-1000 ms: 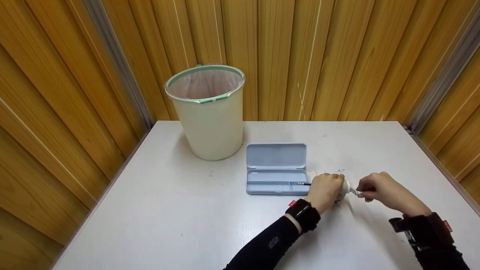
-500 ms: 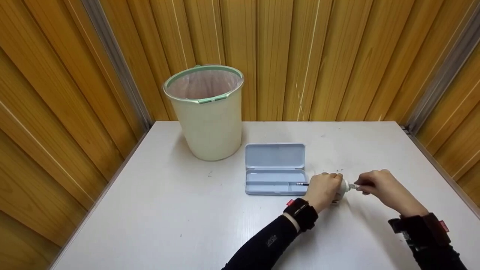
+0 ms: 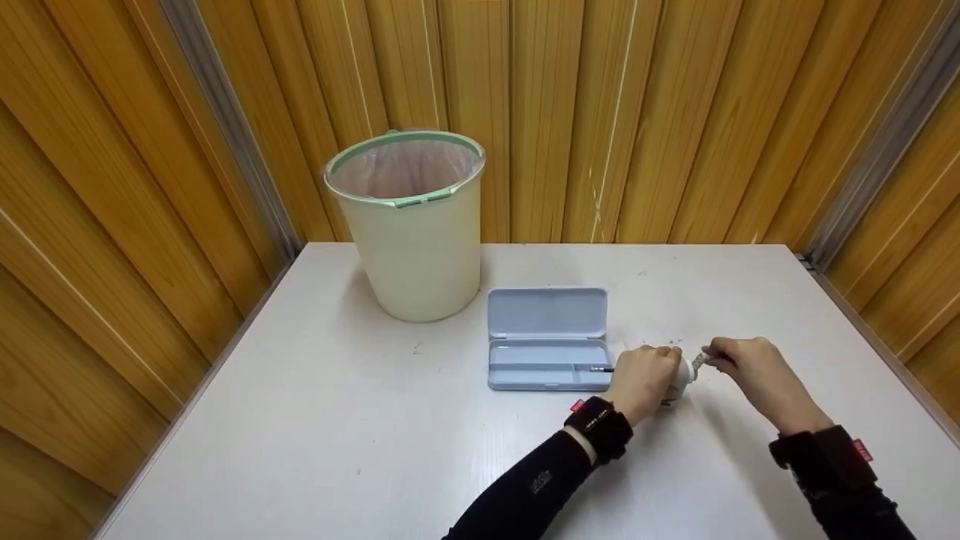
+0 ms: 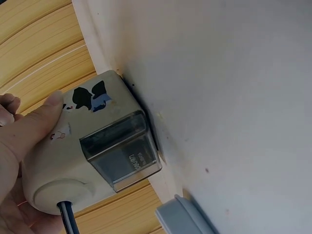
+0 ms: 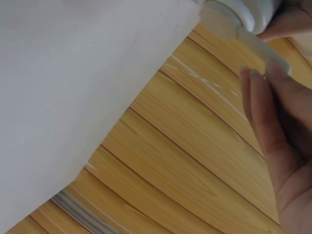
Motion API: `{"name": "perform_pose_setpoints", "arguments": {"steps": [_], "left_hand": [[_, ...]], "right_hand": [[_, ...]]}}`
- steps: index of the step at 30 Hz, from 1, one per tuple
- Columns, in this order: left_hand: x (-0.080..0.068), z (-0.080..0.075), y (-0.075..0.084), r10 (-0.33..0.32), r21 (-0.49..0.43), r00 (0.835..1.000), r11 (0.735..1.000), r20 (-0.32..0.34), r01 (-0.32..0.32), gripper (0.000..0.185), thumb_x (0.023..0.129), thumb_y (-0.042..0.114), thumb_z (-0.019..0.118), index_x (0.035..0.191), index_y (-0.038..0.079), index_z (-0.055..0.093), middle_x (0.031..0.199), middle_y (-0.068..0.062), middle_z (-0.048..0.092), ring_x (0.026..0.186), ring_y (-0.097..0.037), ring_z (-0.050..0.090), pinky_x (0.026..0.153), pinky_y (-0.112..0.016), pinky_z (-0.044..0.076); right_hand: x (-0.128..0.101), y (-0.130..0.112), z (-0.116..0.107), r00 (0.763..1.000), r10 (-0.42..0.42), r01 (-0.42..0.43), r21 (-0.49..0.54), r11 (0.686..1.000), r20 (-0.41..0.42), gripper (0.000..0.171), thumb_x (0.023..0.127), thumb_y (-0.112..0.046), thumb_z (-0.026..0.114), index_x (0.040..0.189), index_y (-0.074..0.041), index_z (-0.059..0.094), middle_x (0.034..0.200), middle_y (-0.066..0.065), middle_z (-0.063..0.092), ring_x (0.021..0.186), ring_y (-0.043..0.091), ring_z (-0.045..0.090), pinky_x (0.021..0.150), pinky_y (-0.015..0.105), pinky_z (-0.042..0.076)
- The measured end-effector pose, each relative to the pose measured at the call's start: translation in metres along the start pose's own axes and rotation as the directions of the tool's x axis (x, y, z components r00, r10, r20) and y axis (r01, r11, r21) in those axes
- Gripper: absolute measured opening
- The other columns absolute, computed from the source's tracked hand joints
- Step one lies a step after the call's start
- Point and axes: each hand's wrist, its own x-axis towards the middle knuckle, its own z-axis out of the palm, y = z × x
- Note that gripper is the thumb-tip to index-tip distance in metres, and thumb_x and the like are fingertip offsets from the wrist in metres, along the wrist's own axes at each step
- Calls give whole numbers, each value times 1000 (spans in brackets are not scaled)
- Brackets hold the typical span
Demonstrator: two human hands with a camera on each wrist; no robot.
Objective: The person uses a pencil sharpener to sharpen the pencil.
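Cranking looked to be the step in hand: the left hand (image 3: 646, 375) gripped the cream plastic crank pencil sharpener with a cow sticker (image 4: 92, 156) on the white table (image 3: 375, 420), lower right of the head view, while the right hand (image 3: 739, 364) pinched its white crank handle (image 3: 697, 362). Next seemingly needed steady turning. A dark pencil (image 3: 602, 369) stuck leftward over the open pale-blue plastic pencil case (image 3: 546, 337); farther back stood the cream bin with green rim (image 3: 409, 225)

We see bin (image 3: 409, 225) at tabletop (image 3: 337, 420) rear left | open case (image 3: 546, 339) right of and before it | sharpener (image 3: 681, 373) right of case, pencil (image 3: 602, 369) lying across the case's right edge | our left hand (image 3: 645, 377) on sharpener, right hand (image 3: 750, 367) on crank (image 3: 698, 362)
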Motion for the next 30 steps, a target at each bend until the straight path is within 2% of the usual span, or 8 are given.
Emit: {"name": "perform_pose_setpoints", "arguments": {"steps": [6,13,19,23,30], "left_hand": [[0,0,0,-4,-5,1000,1000,19,4,28,85,24,72,113,26,68,101,16,73,79,-2,68,62,-15,53],[0,0,0,12,-20,1000,1000,26,-11,31,84,28,74,114,26,68,102,17,72,84,-1,68,65,-15,54],[0,0,-1,11,-14,1000,1000,7,-11,31,84,29,74,114,26,68,101,17,72,82,-2,68,64,-15,54],[-1,2,-3,12,-2,1000,1000,-3,-12,36,80,35,78,113,26,68,101,17,72,83,-1,68,64,-16,54],[-1,2,-3,20,-1,1000,1000,14,-20,45,76,45,80,115,26,67,103,17,72,85,-1,68,65,-15,54]], "right_hand": [[-3,-1,11,995,-26,21,-51,998,-99,11,76,4,74,78,-3,66,74,8,72,64,25,67,55,32,52],[-5,1,24,974,-66,42,-112,993,-218,13,73,8,74,83,5,67,76,18,71,65,33,68,56,42,55],[4,4,33,973,-41,16,-110,994,-229,12,74,10,73,84,6,68,76,21,70,67,36,68,58,46,55],[10,10,41,973,-38,13,-113,994,-226,10,75,9,73,83,6,68,76,22,70,68,39,68,58,47,55],[13,16,49,978,3,-21,-80,997,-208,10,77,9,73,86,8,69,76,23,70,69,41,68,60,49,54]]}}
